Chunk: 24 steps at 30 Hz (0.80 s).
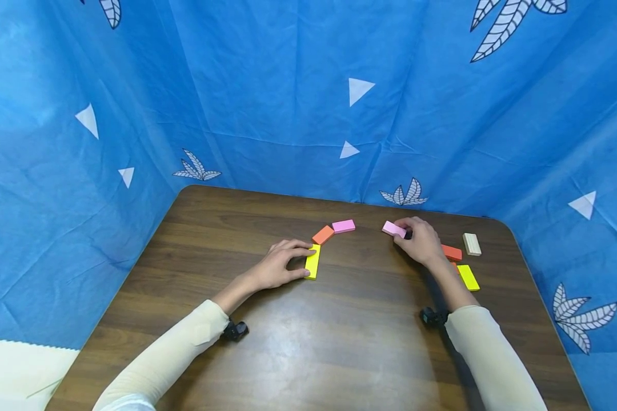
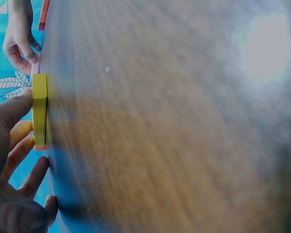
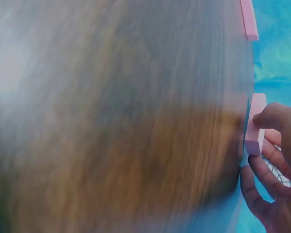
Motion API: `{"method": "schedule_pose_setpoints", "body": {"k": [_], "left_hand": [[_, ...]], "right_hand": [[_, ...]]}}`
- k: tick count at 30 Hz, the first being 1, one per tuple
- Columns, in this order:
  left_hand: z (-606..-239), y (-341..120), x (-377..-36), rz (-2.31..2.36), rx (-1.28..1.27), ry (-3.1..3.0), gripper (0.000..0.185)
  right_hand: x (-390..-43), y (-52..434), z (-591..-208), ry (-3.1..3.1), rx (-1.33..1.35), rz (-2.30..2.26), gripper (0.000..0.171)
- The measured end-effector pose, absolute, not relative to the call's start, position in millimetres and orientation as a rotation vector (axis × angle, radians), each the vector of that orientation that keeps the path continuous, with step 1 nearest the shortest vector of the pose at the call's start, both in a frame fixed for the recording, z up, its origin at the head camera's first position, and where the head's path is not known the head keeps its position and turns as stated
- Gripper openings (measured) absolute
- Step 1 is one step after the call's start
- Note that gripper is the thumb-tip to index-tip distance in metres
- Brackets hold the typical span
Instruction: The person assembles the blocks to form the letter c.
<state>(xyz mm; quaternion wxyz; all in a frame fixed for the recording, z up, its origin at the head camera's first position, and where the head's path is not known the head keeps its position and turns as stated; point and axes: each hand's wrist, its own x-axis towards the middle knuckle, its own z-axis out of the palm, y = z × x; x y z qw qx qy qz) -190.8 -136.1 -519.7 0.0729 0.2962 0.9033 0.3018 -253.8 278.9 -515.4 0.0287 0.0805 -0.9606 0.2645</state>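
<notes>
My left hand (image 1: 277, 265) pinches a flat yellow block (image 1: 312, 262) lying on the table, thumb at its near end and fingers at its far end. An orange block (image 1: 323, 234) lies just beyond it at a slant, then a pink block (image 1: 344, 226), the three forming a curve. Further right, a second pink block (image 1: 392, 229) is between the thumb and fingers of my right hand (image 1: 420, 241). In the right wrist view this pink block (image 3: 255, 124) is low over the tabletop, its far end sticking out past the thumb.
Right of my right hand lie a red-orange block (image 1: 451, 253), another yellow block (image 1: 468, 277) and a plain wooden block (image 1: 471, 244). My forearm partly hides one more orange block (image 1: 455, 267). Blue curtain (image 1: 298, 103) borders the brown table (image 1: 288, 365) at the back and sides.
</notes>
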Motion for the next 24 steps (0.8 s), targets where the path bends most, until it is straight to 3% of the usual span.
{"method": "schedule_pose_setpoints", "body": {"k": [24], "left_hand": [[-521.6,-135.8,-190.5,0.906,0.911,2.72,0.056]], "right_hand": [[-264.6,241.2,-522.1,-2.918,0.466,0.905,0.032]]}}
